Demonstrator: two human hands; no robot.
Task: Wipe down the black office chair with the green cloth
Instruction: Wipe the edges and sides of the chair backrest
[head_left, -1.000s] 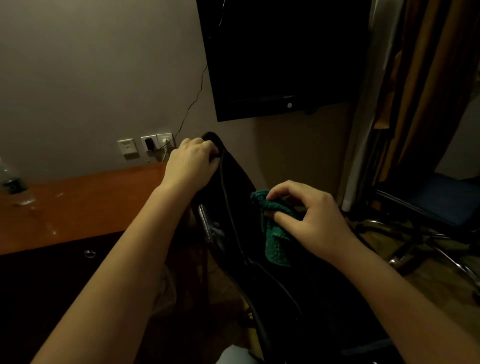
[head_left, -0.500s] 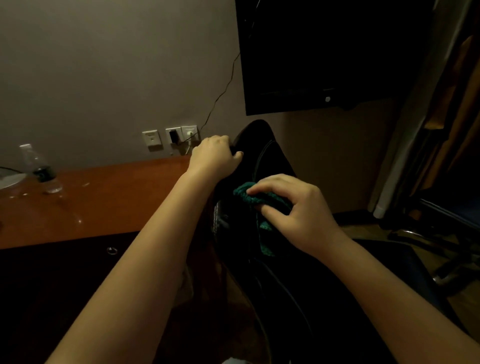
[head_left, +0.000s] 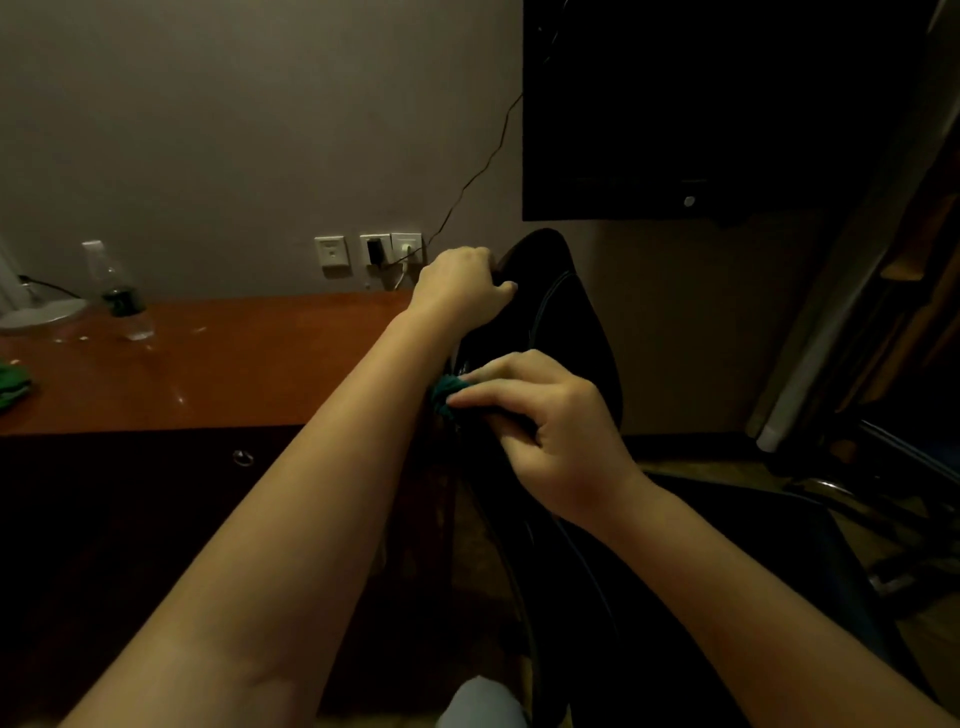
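Top edge of black office chair (head_left: 566, 332) gripped by L hand (head_left: 460, 283). Green cloth (head_left: 448, 397) pinched by R hand (head_left: 540, 431), pressed vs chair's side edge, just below L hand. Chair's long axis runs up-away from R hand; next stroke prob. guided along it.

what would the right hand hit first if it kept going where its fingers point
Probably the left forearm: the right hand holds the green cloth on the black chair, fingers aimed left at that arm; depth unclear.
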